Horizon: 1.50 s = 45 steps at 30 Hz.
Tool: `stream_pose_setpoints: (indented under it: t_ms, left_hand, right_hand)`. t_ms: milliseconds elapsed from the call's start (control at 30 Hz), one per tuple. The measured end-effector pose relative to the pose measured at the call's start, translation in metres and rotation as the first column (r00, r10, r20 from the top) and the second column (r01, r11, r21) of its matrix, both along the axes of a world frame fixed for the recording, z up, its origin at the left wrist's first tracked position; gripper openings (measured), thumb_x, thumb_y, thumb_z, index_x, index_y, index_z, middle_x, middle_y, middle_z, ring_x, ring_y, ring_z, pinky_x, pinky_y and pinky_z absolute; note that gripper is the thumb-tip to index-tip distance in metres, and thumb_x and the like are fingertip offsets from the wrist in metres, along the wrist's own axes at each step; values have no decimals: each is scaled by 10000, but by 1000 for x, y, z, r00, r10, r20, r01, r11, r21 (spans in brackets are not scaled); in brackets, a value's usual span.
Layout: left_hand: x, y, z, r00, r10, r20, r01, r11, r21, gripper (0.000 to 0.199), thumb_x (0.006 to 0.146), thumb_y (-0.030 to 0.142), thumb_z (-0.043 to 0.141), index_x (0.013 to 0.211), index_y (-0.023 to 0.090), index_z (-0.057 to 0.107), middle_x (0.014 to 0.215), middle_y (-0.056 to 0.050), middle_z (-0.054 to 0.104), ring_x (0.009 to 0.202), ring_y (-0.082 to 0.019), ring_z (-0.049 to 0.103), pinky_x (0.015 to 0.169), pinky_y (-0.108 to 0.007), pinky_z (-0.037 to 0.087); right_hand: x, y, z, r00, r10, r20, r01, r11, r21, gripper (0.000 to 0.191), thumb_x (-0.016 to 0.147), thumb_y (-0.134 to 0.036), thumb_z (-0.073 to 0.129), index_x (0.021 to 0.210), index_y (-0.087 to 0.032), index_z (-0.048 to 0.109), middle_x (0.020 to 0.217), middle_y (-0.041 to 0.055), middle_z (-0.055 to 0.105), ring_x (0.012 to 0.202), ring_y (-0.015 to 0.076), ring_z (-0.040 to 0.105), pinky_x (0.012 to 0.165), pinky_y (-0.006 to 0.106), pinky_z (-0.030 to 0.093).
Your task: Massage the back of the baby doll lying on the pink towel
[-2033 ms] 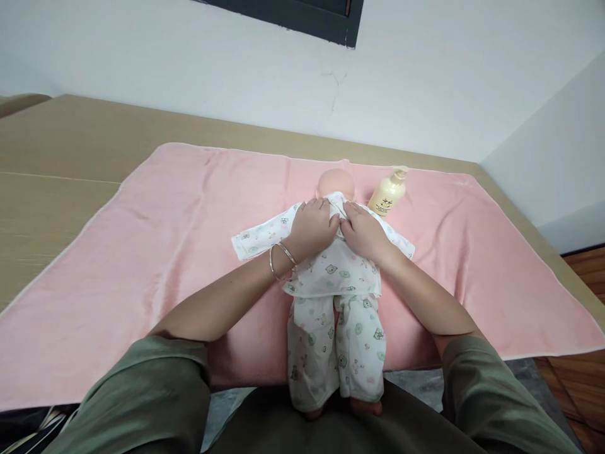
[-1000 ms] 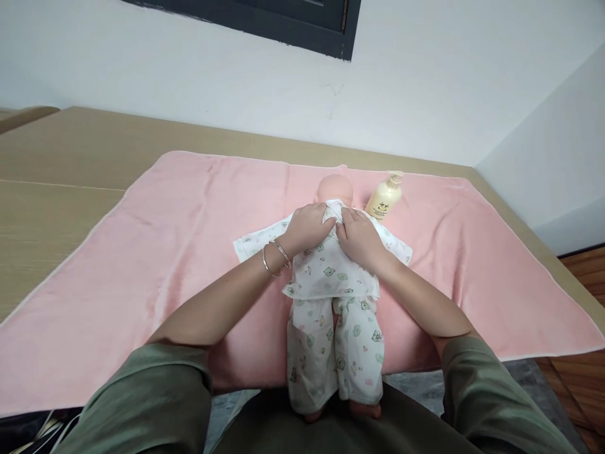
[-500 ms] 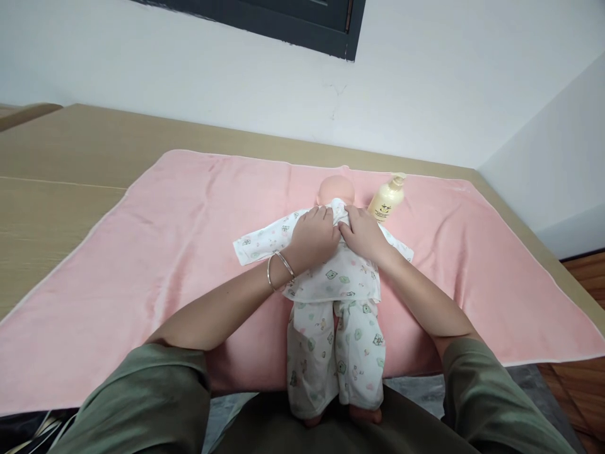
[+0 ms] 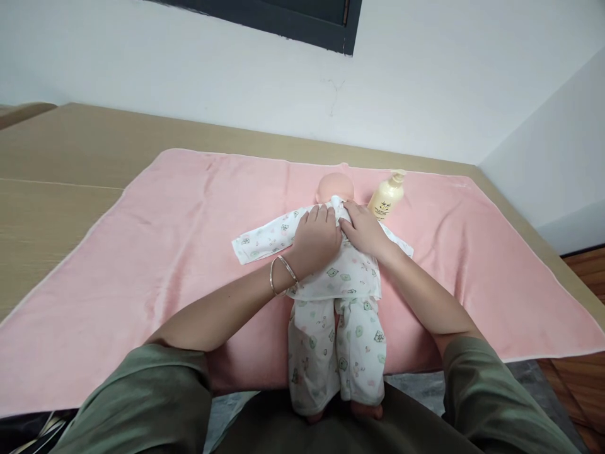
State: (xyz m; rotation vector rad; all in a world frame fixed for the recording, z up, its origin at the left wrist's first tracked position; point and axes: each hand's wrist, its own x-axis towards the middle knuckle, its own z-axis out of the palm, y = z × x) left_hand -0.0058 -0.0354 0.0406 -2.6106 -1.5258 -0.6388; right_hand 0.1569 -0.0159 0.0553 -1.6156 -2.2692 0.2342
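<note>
A baby doll lies on its back, its bare head (image 4: 335,187) away from me and its feet at the near edge. It wears a white printed shirt (image 4: 347,274) and matching trousers (image 4: 312,353). My left hand (image 4: 317,238), with a bangle (image 4: 282,275) at the wrist, rests on the chest of the shirt, fingers extended and its thumb hidden. Beside it, my right hand (image 4: 363,232) lies by the collar, thumb and fingers apart. Both hands touch the fabric. One sleeve stretches out to the left; the other is partly covered by my right arm.
A pale yellow pump bottle (image 4: 386,197) lies or leans right of the doll's head. Under everything spreads a pink blanket (image 4: 189,252) on a wooden table (image 4: 57,151). A white wall (image 4: 283,88) with a dark frame (image 4: 326,34) stands behind.
My left hand has shifted slightly down and right on the chest. The right hand's fingers have moved a little at the collar. The doll and bottle stay put.
</note>
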Motion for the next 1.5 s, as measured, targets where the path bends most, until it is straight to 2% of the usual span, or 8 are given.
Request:
stream_pose_setpoints:
  t_ms: [233, 367, 533, 733, 933, 1100, 1267, 1500]
  left_hand:
    - [-11, 29, 26, 1000, -15, -3, 13, 958, -287, 299, 983, 201, 398, 1132, 98, 637, 1125, -207, 728, 1075, -330, 687, 974, -443, 535]
    - [-9, 26, 18, 1000, 3, 1, -2, 979, -204, 303, 984, 201, 389, 1143, 105, 628, 1127, -214, 728, 1099, -341, 679, 994, -467, 524]
    - [-3, 12, 6, 1000, -5, -3, 5, 996, -86, 412, 1009, 222, 367, 1307, 24, 572, 1347, -285, 661, 1327, -393, 595, 1129, -528, 459]
    - [-7, 22, 23, 1000, -16, 17, 20, 962, -271, 282, 971, 246, 442, 1152, 111, 611, 1235, -209, 698, 1199, -363, 657, 1077, -494, 499]
    - [-11, 29, 34, 998, -24, 58, 44, 932, -359, 207, 953, 273, 487, 1097, 162, 587, 1190, -163, 707, 1163, -343, 672, 1056, -488, 508]
    - [-12, 30, 23, 996, -28, 89, 54, 950, -308, 243, 943, 274, 479, 1119, 158, 600, 1190, -173, 719, 1199, -349, 670, 1077, -498, 507]
    - [-9, 23, 0, 995, -66, 79, 75, 990, -123, 405, 998, 278, 396, 1293, 80, 590, 1340, -244, 680, 1338, -380, 601, 1145, -554, 466]
    - [-4, 14, -19, 992, -49, 113, 44, 998, 44, 513, 1047, 272, 333, 1408, -10, 563, 1426, -309, 631, 1383, -419, 572, 1164, -598, 454]
  right_hand:
    - [-11, -23, -2, 996, 11, 91, -14, 999, 37, 554, 1059, -271, 350, 1506, 6, 522, 1569, 274, 555, 1473, 395, 508, 1258, 571, 382]
    - [-9, -20, -4, 998, 11, 58, -13, 999, 31, 559, 1053, -273, 367, 1526, -16, 520, 1596, 257, 538, 1505, 381, 488, 1272, 567, 373]
    - [0, -1, -5, 1000, -5, -9, 5, 1000, -1, 514, 1044, -279, 365, 1460, -58, 570, 1573, 230, 571, 1452, 366, 541, 1232, 560, 415]
    - [-9, -14, -4, 995, -43, 89, 38, 998, 54, 504, 1052, -226, 346, 1449, -6, 564, 1426, 249, 674, 1348, 377, 604, 1197, 540, 438]
    - [-17, -25, -2, 986, -60, 157, 45, 995, 95, 482, 1051, -179, 349, 1427, 17, 578, 1452, 267, 654, 1361, 367, 601, 1228, 508, 412]
    - [-13, -20, 1, 991, -37, 132, 28, 997, 67, 439, 1042, -182, 358, 1353, -23, 624, 1390, 247, 691, 1312, 367, 619, 1174, 501, 458]
    - [-5, -9, 4, 997, -2, 83, 3, 1000, -12, 474, 1035, -210, 385, 1410, -7, 591, 1529, 249, 601, 1418, 374, 556, 1223, 492, 419]
    - [-8, -9, -13, 998, -68, 19, 66, 996, 56, 582, 1017, -222, 385, 1527, 27, 515, 1608, 235, 535, 1499, 380, 490, 1273, 531, 355]
